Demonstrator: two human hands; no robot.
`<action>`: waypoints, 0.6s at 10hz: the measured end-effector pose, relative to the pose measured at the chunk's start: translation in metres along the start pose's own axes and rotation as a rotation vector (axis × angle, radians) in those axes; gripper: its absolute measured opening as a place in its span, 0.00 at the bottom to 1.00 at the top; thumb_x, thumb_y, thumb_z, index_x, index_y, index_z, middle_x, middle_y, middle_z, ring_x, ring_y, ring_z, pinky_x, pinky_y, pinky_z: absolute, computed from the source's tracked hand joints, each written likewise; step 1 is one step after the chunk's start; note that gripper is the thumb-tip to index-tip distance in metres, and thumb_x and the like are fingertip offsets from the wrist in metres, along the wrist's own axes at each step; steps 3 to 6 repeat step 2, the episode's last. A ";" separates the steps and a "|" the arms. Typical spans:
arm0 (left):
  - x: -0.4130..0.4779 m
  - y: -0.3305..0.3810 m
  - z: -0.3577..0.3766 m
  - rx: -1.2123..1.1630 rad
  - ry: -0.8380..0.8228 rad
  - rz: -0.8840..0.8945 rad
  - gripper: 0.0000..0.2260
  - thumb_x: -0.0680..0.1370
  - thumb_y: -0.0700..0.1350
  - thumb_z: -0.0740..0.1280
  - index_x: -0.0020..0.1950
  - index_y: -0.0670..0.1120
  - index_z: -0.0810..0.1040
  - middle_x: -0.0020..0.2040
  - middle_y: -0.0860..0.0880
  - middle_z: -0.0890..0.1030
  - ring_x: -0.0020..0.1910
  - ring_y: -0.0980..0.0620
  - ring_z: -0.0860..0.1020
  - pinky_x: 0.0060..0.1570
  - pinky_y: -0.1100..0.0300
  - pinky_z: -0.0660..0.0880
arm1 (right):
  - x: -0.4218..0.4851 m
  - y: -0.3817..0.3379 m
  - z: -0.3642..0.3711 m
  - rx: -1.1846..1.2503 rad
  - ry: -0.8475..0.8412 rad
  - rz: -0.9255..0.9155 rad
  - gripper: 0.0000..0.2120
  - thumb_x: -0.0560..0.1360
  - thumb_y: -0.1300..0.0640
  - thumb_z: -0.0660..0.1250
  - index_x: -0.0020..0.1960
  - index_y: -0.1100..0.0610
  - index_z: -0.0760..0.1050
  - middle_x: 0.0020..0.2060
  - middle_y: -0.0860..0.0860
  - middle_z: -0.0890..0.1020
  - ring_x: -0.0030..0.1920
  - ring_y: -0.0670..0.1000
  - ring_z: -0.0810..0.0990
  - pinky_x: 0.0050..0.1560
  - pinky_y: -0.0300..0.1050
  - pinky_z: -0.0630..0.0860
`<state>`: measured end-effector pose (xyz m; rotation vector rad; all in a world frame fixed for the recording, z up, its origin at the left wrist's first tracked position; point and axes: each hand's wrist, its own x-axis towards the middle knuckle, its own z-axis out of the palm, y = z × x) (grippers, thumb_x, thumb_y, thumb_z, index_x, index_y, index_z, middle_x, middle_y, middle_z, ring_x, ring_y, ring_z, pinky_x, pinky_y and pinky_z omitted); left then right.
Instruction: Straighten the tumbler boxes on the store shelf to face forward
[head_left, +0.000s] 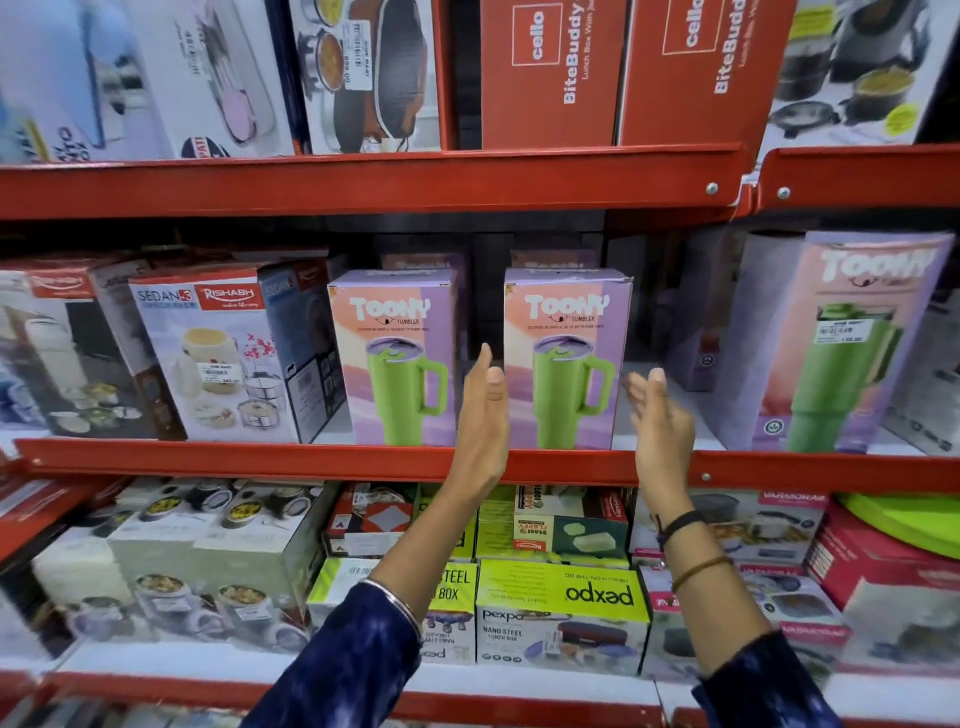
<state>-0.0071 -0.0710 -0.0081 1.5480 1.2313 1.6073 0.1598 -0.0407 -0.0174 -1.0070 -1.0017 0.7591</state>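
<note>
Three purple-and-pink Toony tumbler boxes with a green mug picture stand on the middle red shelf (322, 460). The left box (395, 358) and the middle box (566, 358) face forward. The right box (841, 343) is turned at an angle. My left hand (483, 415) is held flat and open just left of the middle box, apart from it or barely touching. My right hand (662, 421) is open just right of that box, fingers spread, holding nothing. More Toony boxes stand behind in the dark.
Rishabh lunch box cartons (218, 353) stand left of the tumbler boxes. Red Cello BiteBuddy boxes (550, 73) fill the shelf above. Pexpo lunch boxes (561, 608) and other cartons crowd the shelf below. There is a gap between the middle and right tumbler boxes.
</note>
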 end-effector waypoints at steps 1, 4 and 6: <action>0.007 0.023 -0.007 0.018 0.082 0.190 0.24 0.82 0.55 0.48 0.77 0.49 0.54 0.73 0.58 0.58 0.74 0.60 0.55 0.77 0.53 0.52 | 0.002 -0.023 0.013 0.006 0.072 -0.178 0.21 0.77 0.44 0.56 0.61 0.54 0.76 0.57 0.49 0.81 0.59 0.45 0.77 0.64 0.43 0.72; 0.022 0.053 -0.024 0.093 0.147 0.424 0.25 0.81 0.53 0.49 0.76 0.45 0.56 0.75 0.54 0.59 0.76 0.55 0.57 0.76 0.57 0.54 | 0.001 -0.065 0.034 -0.042 0.060 -0.413 0.17 0.79 0.53 0.57 0.63 0.57 0.76 0.58 0.47 0.79 0.55 0.35 0.76 0.56 0.28 0.69; 0.022 0.053 -0.024 0.093 0.147 0.424 0.25 0.81 0.53 0.49 0.76 0.45 0.56 0.75 0.54 0.59 0.76 0.55 0.57 0.76 0.57 0.54 | 0.001 -0.065 0.034 -0.042 0.060 -0.413 0.17 0.79 0.53 0.57 0.63 0.57 0.76 0.58 0.47 0.79 0.55 0.35 0.76 0.56 0.28 0.69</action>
